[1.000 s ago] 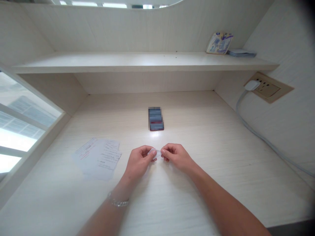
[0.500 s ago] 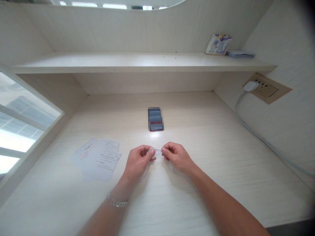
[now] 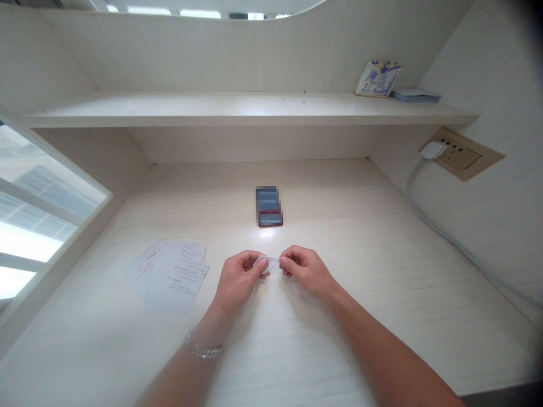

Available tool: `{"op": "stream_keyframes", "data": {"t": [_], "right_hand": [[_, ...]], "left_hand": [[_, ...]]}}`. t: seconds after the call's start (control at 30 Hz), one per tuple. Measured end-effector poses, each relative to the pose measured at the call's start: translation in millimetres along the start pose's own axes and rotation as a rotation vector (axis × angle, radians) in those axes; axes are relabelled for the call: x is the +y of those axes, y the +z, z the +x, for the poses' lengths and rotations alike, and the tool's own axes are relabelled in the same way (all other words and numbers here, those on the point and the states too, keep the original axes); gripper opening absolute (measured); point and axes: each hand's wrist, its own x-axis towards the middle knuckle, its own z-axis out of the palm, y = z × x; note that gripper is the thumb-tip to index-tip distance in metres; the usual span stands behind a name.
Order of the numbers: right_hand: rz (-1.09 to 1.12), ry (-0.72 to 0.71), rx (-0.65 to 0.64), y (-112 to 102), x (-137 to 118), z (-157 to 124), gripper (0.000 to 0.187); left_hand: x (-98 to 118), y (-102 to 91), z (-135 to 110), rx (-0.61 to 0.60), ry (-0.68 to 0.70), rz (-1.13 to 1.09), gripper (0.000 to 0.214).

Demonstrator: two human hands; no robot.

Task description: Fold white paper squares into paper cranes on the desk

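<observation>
A small translucent slip [image 3: 268,263] sits pinched between 2 hands just above the counter [image 3: 339,316], about midway between its left and right edges and nearer the front edge than the back. The left hand [image 3: 238,281] is curled nearly closed, thumb and forefinger gripping the slip's left end; a thin bracelet [image 3: 202,350] circles that wrist. The right hand [image 3: 306,270] is likewise closed down to a fingertip pinch on the slip's right end — what the slip is made of cannot be told.

Toward the left edge lies a fanned stack of printed papers [image 3: 169,272]. Toward the back edge, well apart from the hands, a dark rectangular object [image 3: 268,206] lies flat, blurred. A shelf [image 3: 237,107] runs above the back edge — at its right end a colourful packet [image 3: 376,78] leans beside a flat bluish stack [image 3: 414,95]. On the right wall, a white plug [image 3: 432,149] sits in a socket plate [image 3: 461,154], its cable [image 3: 445,234] trailing down.
</observation>
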Motion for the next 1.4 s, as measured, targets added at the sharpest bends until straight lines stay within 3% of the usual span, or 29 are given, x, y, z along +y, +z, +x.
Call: {"op": "stream_keyframes", "data": {"t": [0.13,0.33,0.57,0.8,0.97,1.17,1.4], "right_hand": [[-0.009,0.018,-0.033,3,-1,-1,0.017],[-0.154,-0.040,0.059,5,-5,-4,0.014],[-0.173,-0.046,0.035,8,-8,-6,0.014],[-0.221,-0.084,0.105,9,-5,-6,0.014],[-0.221,-0.076,0.067,9,-6,-6,0.014],[-0.330,-0.139,0.042,10,-7,-7,0.014],[-0.297,-0.015,0.061,10,-9,-6,0.010]], "left_hand": [[0,1.3,-1,-0.016,0.003,0.004,0.019],[0,3.5,-1,-0.069,-0.001,-0.021,0.020],[-3,3.6,-3,-0.017,0.127,0.163,0.018],[-7,3.6,0,-0.018,0.084,0.130,0.022],[-7,2.4,-1,0.008,0.147,0.201,0.018],[-4,2.2,-3,-0.053,0.166,0.304,0.016],[-5,2.0,-2,-0.041,0.125,0.218,0.015]]}}
